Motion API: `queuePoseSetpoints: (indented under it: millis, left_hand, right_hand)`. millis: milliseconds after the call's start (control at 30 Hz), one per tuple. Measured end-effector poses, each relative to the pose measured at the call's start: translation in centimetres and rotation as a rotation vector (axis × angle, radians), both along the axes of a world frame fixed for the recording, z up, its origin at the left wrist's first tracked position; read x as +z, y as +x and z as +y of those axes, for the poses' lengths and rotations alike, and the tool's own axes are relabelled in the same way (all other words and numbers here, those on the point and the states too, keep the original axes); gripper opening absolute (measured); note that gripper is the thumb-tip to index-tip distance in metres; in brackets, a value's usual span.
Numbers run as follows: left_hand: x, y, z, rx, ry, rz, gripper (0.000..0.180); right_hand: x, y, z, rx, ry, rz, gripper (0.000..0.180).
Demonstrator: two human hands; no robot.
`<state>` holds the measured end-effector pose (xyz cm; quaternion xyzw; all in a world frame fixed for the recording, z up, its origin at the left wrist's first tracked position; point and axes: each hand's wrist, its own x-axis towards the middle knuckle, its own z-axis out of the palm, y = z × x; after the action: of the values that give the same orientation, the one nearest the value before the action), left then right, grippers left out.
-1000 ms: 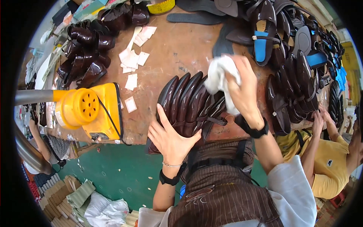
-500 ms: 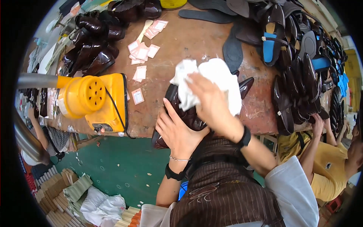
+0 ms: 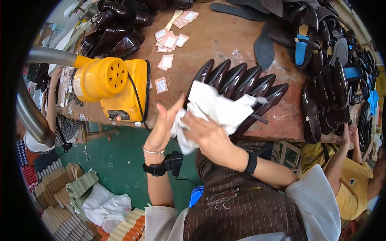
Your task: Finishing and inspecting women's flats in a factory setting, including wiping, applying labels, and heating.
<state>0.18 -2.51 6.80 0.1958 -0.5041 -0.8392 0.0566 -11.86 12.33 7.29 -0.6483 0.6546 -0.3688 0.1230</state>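
Note:
Several glossy dark-brown pointed shoes (image 3: 230, 81) lie side by side at the table's front edge, toes facing away from me. A crumpled white cloth (image 3: 215, 104) covers their rear parts, so those are hidden. My right hand (image 3: 205, 132) grips the cloth from above, its fingers partly lost in the folds. Just left of the cloth, my left hand (image 3: 164, 122) is raised with thumb and fingers apart, near the leftmost shoe. Whether its fingertips touch the cloth I cannot tell.
A yellow machine (image 3: 124, 88) with a round vented part and a metal pipe stands left. Pink-edged paper tags (image 3: 170, 40) lie behind it. More shoes (image 3: 116, 30) are piled far left, others (image 3: 321, 96) at right, with dark insoles (image 3: 264, 50). A co-worker's hands (image 3: 349, 134) are at right.
The cloth and my right hand have come nearer and left, uncovering the shoe toes. My left hand has lifted off the shoes and moved left. The whole view has shifted slightly.

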Motion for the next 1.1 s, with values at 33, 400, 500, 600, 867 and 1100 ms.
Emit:
queuePoseSetpoints:
  millis: [33, 400, 500, 600, 867, 1100]
  left_hand:
    - [-0.2, -0.1, 0.2, 0.001, 0.091, 0.014, 0.094]
    - [0.3, -0.1, 0.1, 0.033, -0.268, -0.175, 0.074]
    - [0.8, -1.3, 0.5, -0.005, -0.469, -0.167, 0.088]
    - [1.0, -1.8, 1.5, -0.071, -0.958, -0.325, 0.112]
    - [1.2, -6.7, 10.5, 0.146, -1.496, -0.649, 0.151]
    - [-2.2, -7.5, 10.2, 0.295, -1.664, -0.693, 0.103]
  right_hand:
    - [0.2, 0.7, 0.8, 0.055, 0.011, -0.094, 0.04]
    - [6.1, -9.2, 4.8, -0.213, 0.028, -0.349, 0.049]
    - [6.3, -11.5, 4.7, -0.398, -0.05, -0.169, 0.051]
    - [3.3, -11.2, 5.0, -0.482, -0.001, 0.041, 0.055]
    - [-1.2, -8.8, 3.9, -0.557, -0.043, 0.224, 0.057]
    - [0.8, -8.4, 5.1, -0.203, -0.133, -0.02, 0.039]
